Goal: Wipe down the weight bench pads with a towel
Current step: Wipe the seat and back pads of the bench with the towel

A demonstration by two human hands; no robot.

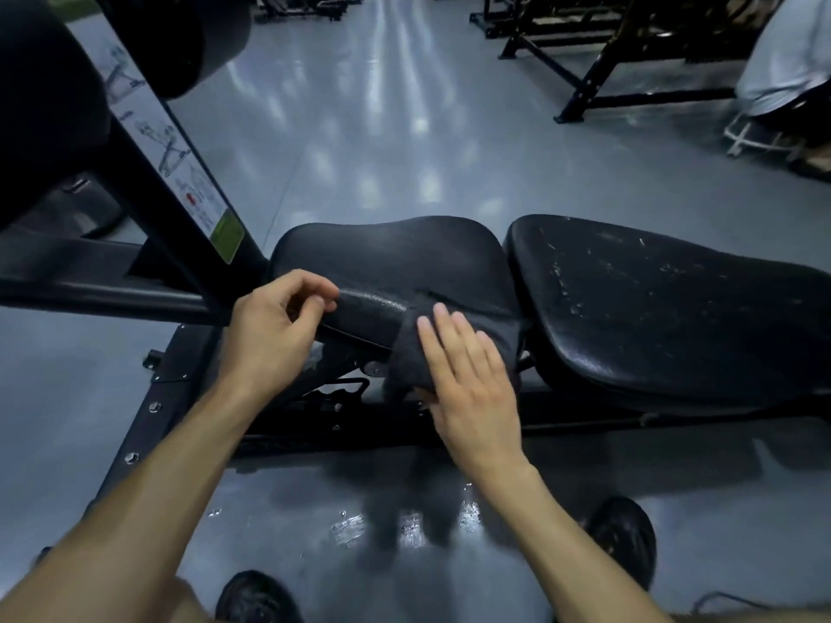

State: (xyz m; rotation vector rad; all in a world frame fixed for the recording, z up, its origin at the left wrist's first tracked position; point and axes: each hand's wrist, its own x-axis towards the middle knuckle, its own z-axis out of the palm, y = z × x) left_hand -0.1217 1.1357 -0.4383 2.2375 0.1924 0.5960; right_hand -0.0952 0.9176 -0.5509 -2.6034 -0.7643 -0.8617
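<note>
Left hand (274,328) — fingers curled, thumb and fingertips pinched together, forearm extended forward. Right hand (467,375) — fingers straight and close together, palm down, pressing flat, forearm angled inward.

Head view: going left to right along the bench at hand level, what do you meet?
Black frame bar → left hand at the seat pad's edge → seat pad → right hand flat on the dark towel → scuffed back pad.

glossy grey floor (404,128), black racks (584,60) beyond (wet patches nearby).
</note>
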